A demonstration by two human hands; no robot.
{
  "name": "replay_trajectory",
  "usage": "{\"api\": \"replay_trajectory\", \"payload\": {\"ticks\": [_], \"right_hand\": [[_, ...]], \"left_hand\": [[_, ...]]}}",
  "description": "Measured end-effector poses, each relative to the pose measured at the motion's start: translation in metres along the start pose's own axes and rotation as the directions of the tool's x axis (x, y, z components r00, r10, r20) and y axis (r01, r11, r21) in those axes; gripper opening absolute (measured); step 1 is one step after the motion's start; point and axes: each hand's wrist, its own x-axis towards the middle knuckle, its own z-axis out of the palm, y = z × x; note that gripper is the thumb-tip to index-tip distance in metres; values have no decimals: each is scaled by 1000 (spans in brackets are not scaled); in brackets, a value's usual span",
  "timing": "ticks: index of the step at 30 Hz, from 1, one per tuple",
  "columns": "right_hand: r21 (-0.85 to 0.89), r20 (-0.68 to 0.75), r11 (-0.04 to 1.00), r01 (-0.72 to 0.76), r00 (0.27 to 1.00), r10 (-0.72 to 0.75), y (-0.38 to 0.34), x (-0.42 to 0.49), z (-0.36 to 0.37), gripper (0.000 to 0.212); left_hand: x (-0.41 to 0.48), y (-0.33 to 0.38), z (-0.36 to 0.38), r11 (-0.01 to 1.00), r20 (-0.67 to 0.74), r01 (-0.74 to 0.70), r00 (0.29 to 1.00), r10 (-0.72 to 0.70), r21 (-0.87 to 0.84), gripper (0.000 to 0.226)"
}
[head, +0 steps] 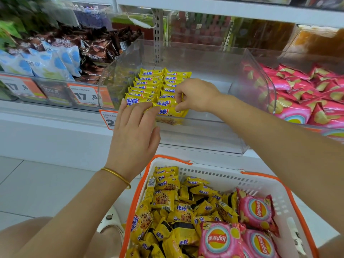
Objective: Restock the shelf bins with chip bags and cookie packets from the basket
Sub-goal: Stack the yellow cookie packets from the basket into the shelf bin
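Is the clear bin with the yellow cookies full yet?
No, only partly full. Cookie packets stand in two rows in the left half of the bin; its right half is bare.

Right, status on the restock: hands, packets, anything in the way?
Left hand flat on the yellow packet rows. Right hand pinches front cookie packet in clear bin. Basket holds more; nothing blocking.

Yellow cookie packets (149, 79) stand in two rows in the clear bin (204, 135).
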Motion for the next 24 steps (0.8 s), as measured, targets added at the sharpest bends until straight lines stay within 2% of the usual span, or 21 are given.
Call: {"api": "replay_trajectory", "payload": {"ticks": [5,11,13,14,16,17,18,19,20,21,22,24], "right_hand": [[32,-4,999,-2,1000,2,3,-2,1,22],[75,-89,997,-2,996,9,-2,-15,-11,19],[154,-256,987,42,967,-1,-9,-43,-26,17],[258,-340,961,97,940,-3,-15,-64,-33,15],[496,-429,843,209,903,29,-28,-109,-32,12],[590,-388,782,201,920,57,-34,-127,-18,12],[656,-272,744,127,959,77,-39,-140,4,13],[675,-101,738,15,992,72,-43,-150,32,12],[627,94,773,-93,995,44,-46,-157,61,8],[548,281,817,-178,959,21,-49,-161,90,6],[481,453,841,-246,891,1,-52,-164,115,14],[418,700,834,-361,713,-42,-58,-172,156,34]], "left_hand": [[-1,6,-4,998,-81,-57,995,56,-15,31],[-7,18,-10,993,-145,-122,982,121,6,22],[-11,22,-12,982,-72,-181,981,178,-43,19],[-14,22,-12,978,9,-199,980,200,-69,20],[-22,16,-8,978,216,-189,955,205,-91,25],[-25,12,-5,981,312,-173,931,191,-82,29],[-28,8,-2,985,396,-159,902,174,-70,34],[-31,6,1,988,467,-141,871,153,-61,37],[-33,4,3,992,520,-117,845,126,-51,38],[-35,3,5,995,560,-92,822,102,-45,34],[-37,2,8,996,585,-70,806,85,-49,30],[-37,3,12,998,627,-43,776,65,-50,27]]}}
